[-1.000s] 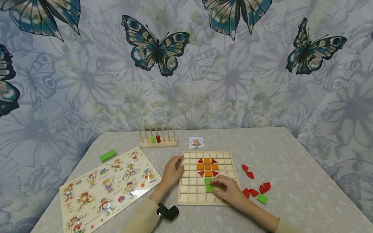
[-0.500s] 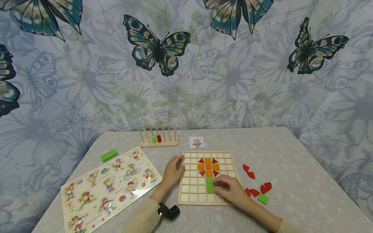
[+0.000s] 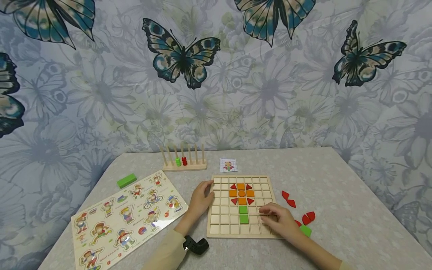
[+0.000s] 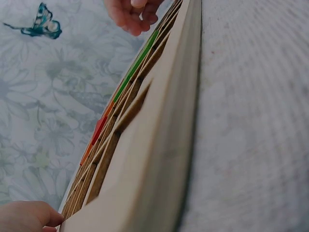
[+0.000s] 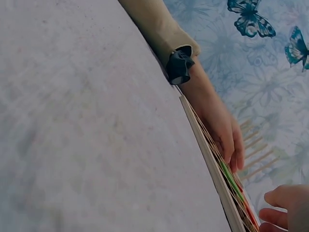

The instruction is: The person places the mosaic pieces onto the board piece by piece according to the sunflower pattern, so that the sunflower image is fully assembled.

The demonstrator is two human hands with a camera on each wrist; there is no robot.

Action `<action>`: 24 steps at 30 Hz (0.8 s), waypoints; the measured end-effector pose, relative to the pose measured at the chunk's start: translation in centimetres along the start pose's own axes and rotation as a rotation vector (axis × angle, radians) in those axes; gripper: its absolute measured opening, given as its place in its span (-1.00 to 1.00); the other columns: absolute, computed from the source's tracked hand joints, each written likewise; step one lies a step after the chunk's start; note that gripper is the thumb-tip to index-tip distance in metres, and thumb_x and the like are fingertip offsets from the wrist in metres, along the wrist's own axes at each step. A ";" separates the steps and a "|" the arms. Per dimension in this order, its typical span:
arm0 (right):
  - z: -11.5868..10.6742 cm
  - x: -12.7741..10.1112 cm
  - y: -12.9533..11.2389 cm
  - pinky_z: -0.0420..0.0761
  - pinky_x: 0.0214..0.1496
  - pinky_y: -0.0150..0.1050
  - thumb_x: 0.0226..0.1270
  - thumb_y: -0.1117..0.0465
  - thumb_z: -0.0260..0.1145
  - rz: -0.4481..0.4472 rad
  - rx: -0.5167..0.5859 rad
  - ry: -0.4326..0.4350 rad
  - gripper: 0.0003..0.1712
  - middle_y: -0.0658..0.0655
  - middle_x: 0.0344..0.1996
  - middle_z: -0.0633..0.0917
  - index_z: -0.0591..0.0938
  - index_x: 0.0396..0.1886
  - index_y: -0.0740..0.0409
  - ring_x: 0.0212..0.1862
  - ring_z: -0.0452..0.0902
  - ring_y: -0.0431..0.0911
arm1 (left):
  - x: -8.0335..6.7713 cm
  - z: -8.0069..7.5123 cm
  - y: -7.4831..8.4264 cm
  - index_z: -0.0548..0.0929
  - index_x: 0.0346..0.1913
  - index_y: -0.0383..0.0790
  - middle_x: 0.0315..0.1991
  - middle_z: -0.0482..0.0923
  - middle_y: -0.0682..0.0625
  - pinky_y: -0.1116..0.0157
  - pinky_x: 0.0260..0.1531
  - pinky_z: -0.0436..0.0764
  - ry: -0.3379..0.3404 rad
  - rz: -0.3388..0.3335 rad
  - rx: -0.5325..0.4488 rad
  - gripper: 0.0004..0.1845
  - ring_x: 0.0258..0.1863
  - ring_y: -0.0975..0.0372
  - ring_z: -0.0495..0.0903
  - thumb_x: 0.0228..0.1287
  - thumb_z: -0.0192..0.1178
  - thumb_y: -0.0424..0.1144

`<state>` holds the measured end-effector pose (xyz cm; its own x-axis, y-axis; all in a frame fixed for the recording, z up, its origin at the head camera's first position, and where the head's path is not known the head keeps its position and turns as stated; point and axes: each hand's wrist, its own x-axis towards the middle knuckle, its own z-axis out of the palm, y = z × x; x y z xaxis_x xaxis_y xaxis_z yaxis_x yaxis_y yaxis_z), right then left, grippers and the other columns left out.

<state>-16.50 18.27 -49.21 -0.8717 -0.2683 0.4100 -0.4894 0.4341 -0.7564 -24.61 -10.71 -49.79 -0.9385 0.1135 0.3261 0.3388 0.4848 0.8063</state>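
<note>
— What are your hands doing?

— My left hand (image 3: 200,201) is resting against the left edge of the wooden grid board (image 3: 219,233), fingers curving loosely over its rim and thumb lying on the frame. It is steadying the board, not lifting it. My right hand (image 3: 279,221) is lying palm down on the board's lower right corner, fingers relaxed and pointing left across the empty cells. It is holding nothing.

— Where is the board sitting?

— It is lying flat on the bench (image 3: 337,210), near the front edge and about midway along it. An orange and red flower (image 3: 241,193) is filling its upper middle cells, and two green squares (image 3: 243,214) are stacking below it as a stem, just left of my right fingertips.

— What is lying around it?

— Red curved pieces (image 3: 288,198) and a green block (image 3: 306,230) are sitting loose on the bench by the board's right edge, the green one just beside my right wrist. A small pattern card (image 3: 228,165) is lying beyond the board's far edge, and a peg rack (image 3: 183,160) is standing to the left of it. A picture puzzle board (image 3: 125,219) is taking up the bench's left side, with a green bar (image 3: 126,180) near its far corner.
</note>
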 end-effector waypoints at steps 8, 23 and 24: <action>-2.3 -1.5 0.3 0.57 -0.39 -0.44 0.14 0.31 0.38 0.092 -0.048 0.061 -0.82 0.06 -0.31 0.72 0.68 -0.22 0.14 -0.37 0.49 -0.38 | -0.1 0.0 -0.1 0.51 0.17 -0.36 0.14 0.52 -0.22 0.04 0.24 0.47 -0.001 -0.002 -0.007 -0.57 0.23 -0.02 0.46 0.19 0.15 -0.42; -5.7 -4.5 0.8 0.59 -0.33 -0.46 -0.05 0.44 0.46 0.186 -0.180 0.153 -0.62 0.09 -0.30 0.74 0.66 -0.15 0.17 -0.28 0.56 -0.38 | -0.1 0.0 -0.1 0.51 0.16 -0.38 0.12 0.54 -0.22 0.02 0.19 0.50 0.002 0.011 0.005 -0.57 0.19 -0.02 0.49 0.18 0.16 -0.43; -5.9 -4.7 0.8 0.60 -0.31 -0.47 -0.07 0.46 0.45 0.205 -0.196 0.158 -0.60 0.08 -0.29 0.74 0.66 -0.16 0.17 -0.28 0.56 -0.40 | -0.1 0.0 -0.1 0.51 0.16 -0.38 0.12 0.53 -0.22 0.02 0.20 0.49 0.000 0.009 0.004 -0.56 0.19 -0.02 0.49 0.18 0.16 -0.42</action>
<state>-12.95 24.94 -48.71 -0.9383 -0.0282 0.3446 -0.2850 0.6271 -0.7249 -24.59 -10.81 -49.89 -0.9354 0.1184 0.3333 0.3471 0.4877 0.8011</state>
